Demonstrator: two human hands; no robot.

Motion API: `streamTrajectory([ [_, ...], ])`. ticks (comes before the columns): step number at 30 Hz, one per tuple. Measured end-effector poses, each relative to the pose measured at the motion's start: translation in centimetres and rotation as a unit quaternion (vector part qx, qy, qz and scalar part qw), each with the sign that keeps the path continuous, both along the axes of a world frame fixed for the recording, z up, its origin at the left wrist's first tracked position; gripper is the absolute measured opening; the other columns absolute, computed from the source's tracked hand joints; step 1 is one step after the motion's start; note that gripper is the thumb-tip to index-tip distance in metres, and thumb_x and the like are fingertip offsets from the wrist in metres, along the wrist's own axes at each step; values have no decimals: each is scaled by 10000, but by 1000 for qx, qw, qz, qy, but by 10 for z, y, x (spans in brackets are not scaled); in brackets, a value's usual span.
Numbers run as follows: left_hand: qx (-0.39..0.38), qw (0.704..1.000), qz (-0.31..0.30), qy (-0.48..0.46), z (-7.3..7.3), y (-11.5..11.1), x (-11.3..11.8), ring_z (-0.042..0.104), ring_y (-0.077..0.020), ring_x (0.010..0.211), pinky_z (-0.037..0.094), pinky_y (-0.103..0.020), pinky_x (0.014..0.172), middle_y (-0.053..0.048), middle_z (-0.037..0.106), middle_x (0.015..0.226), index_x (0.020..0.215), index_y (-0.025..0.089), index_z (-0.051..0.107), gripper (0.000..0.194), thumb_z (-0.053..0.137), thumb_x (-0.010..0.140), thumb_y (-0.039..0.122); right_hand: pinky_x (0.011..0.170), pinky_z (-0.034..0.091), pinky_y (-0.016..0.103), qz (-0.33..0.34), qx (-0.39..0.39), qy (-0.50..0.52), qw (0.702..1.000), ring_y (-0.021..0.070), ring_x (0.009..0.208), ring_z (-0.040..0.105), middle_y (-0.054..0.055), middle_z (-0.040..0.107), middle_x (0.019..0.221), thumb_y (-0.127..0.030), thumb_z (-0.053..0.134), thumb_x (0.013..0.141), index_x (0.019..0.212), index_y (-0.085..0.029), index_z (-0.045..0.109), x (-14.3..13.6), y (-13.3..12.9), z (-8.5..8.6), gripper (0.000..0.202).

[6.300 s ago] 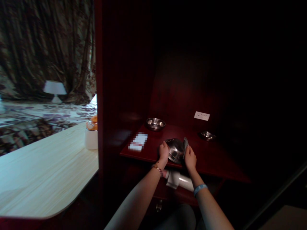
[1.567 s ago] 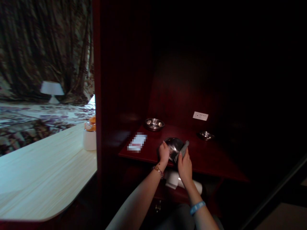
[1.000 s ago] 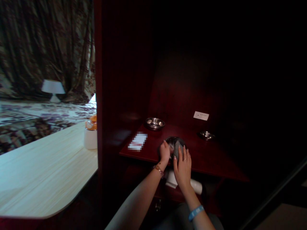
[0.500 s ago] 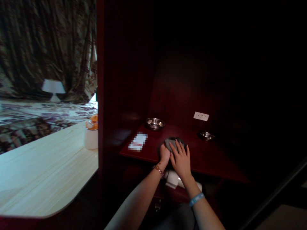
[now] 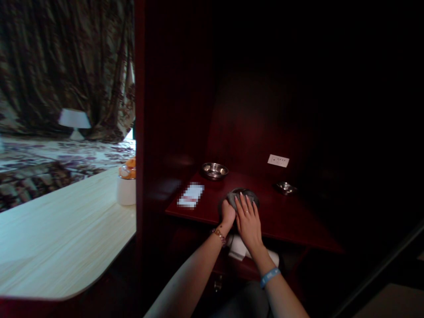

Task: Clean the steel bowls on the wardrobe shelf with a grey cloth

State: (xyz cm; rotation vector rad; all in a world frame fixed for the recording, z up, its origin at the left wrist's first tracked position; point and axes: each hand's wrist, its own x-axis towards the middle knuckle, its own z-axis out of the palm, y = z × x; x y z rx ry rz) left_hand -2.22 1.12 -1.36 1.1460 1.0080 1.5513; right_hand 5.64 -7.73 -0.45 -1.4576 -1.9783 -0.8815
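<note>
Left hand (image 5: 228, 213) grips left side of dark metal bowl (image 5: 256, 198), likely light, stiff, slippery; best held by edge. Right hand (image 5: 249, 223) lies flat on soft-looking gray cloth (image 5: 232, 199).

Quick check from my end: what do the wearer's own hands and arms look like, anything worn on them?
No gloves, and no sleeves show on the forearms. The left hand has a beaded bracelet at its wrist. The right hand wears a thin ring, with a blue wristband below; its pale markings are too small to read.
</note>
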Motion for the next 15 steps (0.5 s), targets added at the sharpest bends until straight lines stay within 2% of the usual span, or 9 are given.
streamTrajectory([
  [9,2,1000,6,0,2,-4,-2,544,-136,581,410,-234,541,-49,636,628,631,142,609,190,568,786,244,1211,211,504,5,4,-3,1000,264,1492,276,44,279,1628,-182,396,964,1566,-246,219,2,1,-1,631],
  [15,-7,1000,1,-31,5,-6,-2,555,-136,595,421,-225,548,-48,650,649,637,144,617,160,592,754,251,1209,224,479,8,-1,1,1000,257,1486,287,46,301,1622,-198,401,964,1564,-237,231,-1,-1,1,626],
])
